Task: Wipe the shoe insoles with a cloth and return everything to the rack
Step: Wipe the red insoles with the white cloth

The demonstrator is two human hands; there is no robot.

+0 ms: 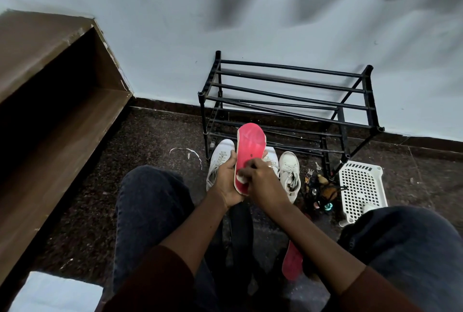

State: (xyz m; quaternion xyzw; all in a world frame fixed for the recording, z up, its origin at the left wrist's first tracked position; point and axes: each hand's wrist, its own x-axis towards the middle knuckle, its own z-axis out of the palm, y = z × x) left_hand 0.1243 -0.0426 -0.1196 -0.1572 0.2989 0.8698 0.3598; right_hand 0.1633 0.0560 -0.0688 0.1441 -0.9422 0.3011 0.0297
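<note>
One cloth [241, 179] mostly under right hand [261, 180]

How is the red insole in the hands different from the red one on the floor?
The held insole is lifted up, gripped by the left hand while the right hand presses a white cloth on it; the floor insole lies on the dark floor, touched by no hand. The held insole shows nearly whole; the floor insole is shadowed and partly hidden. Both are red.

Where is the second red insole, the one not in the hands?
Head view, lower right of centre: the second insole lies on the floor between the person's legs, beside the right knee.
</note>
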